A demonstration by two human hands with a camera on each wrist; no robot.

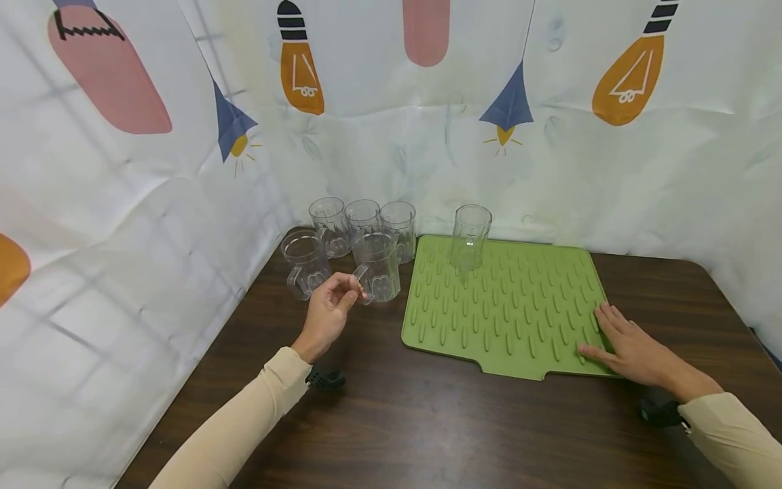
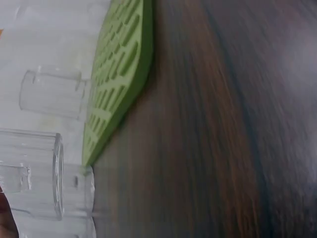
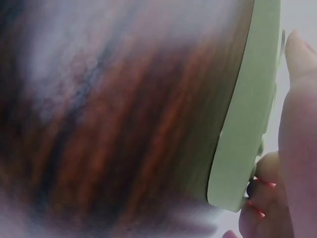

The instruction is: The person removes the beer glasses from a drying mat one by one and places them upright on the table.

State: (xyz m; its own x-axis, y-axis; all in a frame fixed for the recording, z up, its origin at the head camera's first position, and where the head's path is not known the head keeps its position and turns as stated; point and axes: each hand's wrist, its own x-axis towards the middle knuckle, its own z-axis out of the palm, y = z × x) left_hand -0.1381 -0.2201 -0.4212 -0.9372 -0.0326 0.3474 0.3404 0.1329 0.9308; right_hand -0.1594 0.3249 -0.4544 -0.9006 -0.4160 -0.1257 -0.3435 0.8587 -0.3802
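Observation:
My left hand [image 1: 330,309] pinches the handle of a clear mug [image 1: 380,272] at the front of a group of similar mugs. In the left wrist view the held mug [image 2: 32,173] lies at the lower left, with a bit of the hand [image 2: 6,218] beside it. My right hand [image 1: 632,350] rests with extended fingers on the right front part of a green ridged mat [image 1: 507,305]. In the right wrist view, fingers [image 3: 267,208] touch the mat's edge [image 3: 242,134]. Another clear mug [image 1: 470,238] stands on the mat's back left part.
Behind the held mug, three clear mugs [image 1: 328,227] stand in a row by the curtain. One more mug [image 1: 305,265] is left of it, close to the table's left edge. A patterned curtain [image 1: 379,149] borders the dark wooden table [image 1: 415,421] at the back and left.

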